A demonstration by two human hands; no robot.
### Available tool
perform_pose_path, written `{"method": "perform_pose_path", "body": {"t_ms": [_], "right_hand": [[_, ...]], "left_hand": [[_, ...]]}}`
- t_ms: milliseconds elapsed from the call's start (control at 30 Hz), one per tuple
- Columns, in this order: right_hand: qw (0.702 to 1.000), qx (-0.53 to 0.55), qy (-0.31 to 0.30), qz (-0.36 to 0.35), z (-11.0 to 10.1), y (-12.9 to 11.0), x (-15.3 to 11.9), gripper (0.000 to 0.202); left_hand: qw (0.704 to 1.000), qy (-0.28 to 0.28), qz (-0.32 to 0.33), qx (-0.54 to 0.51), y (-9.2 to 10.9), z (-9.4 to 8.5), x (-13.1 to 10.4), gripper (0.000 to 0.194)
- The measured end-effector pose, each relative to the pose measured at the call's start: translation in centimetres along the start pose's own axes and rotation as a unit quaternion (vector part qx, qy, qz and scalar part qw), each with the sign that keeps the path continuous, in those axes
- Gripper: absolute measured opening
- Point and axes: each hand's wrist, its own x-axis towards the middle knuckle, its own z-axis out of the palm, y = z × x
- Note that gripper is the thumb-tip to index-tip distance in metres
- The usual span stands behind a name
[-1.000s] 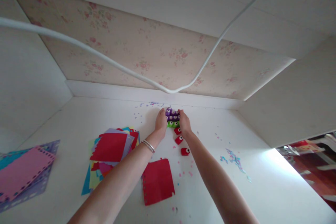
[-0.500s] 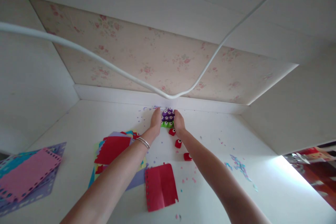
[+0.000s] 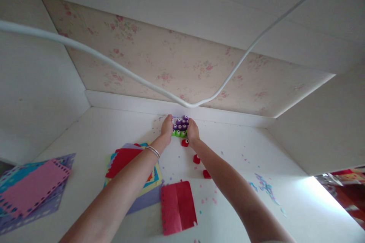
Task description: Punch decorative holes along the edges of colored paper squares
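Purple pieces with eyes (image 3: 179, 127) stand in rows near the back of the white surface, with green eyed pieces (image 3: 178, 133) in a row in front. My left hand (image 3: 166, 129) presses along the left side of the rows, its fingers stretched forward. Along the right side lies my right hand (image 3: 193, 130), fingers also extended. The group sits between both palms. A red eyed piece (image 3: 185, 143) is just in front of my right hand. Two more red pieces (image 3: 196, 159) lie beside my right forearm, which partly covers them.
A folded red sheet (image 3: 179, 207) lies in front. Coloured sheets (image 3: 122, 159) are partly under my left forearm. Punched pink and blue sheets (image 3: 35, 188) are at the far left. Paper bits (image 3: 266, 188) are scattered right. A white cable (image 3: 128, 70) hangs across the view.
The view has shifted slightly. My hands remain at the sides of the group, and a gap now shows at the back left of the purple pieces.
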Motion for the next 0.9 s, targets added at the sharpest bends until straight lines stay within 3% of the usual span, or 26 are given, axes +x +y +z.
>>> {"method": "perform_pose_path", "body": {"t_ms": [133, 233, 500, 667, 900], "right_hand": [[0.998, -0.055, 0.002, 0.006, -1.2, -0.3, 1.1, 0.047], [0.994, -0.109, -0.014, -0.001, -2.4, -1.3, 2.8, 0.042], [0.975, -0.213, -0.044, -0.031, -1.7, -3.9, 5.5, 0.015], [0.958, -0.284, -0.038, -0.031, -1.1, -4.4, 5.7, 0.01], [0.921, -0.38, -0.059, -0.066, -1.5, -5.1, 5.3, 0.022]], "left_hand": [[0.996, -0.02, 0.055, 0.074, 0.4, -0.9, -0.5, 0.028], [0.98, -0.065, 0.123, 0.14, 1.0, -2.2, -1.0, 0.031], [0.882, -0.206, 0.288, 0.311, 1.8, -6.1, -2.6, 0.055], [0.83, -0.232, 0.331, 0.385, 1.2, -5.7, -2.5, 0.065], [0.793, -0.238, 0.358, 0.432, 0.3, -4.4, -1.4, 0.077]]}}
